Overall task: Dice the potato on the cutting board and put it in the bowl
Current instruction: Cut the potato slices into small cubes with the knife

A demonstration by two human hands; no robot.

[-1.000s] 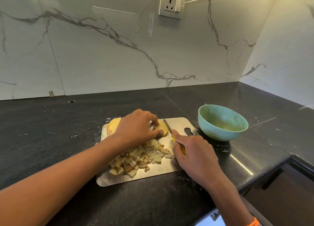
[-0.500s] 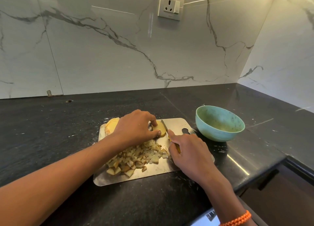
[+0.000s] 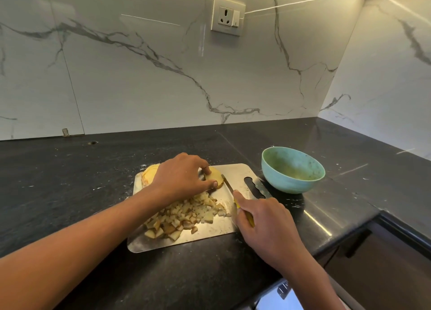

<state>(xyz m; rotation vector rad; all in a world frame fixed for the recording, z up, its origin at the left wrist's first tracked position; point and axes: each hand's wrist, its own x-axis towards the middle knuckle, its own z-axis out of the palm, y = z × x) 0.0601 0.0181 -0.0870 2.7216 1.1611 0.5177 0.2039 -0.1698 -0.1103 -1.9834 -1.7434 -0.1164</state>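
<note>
1. While the pale yellow potato slice (image 3: 213,177) lies on the steel cutting board (image 3: 235,172), the left hand (image 3: 180,176) keeps pinching it, as a second ago.
2. The right hand (image 3: 265,223), clamped on the yellow-handled knife (image 3: 233,194), has barely moved; its blade lies just beside the slice.
3. The diced potato pile (image 3: 186,215) has not grown, and the teal round bowl (image 3: 292,169) holds no potato, so I judge the transfer remains.

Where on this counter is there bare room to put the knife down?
Bare black counter lies left of the cutting board, and more behind it up to the wall. The board is crowded: diced potato, both hands, knife. The bowl sits close on its right.
</note>
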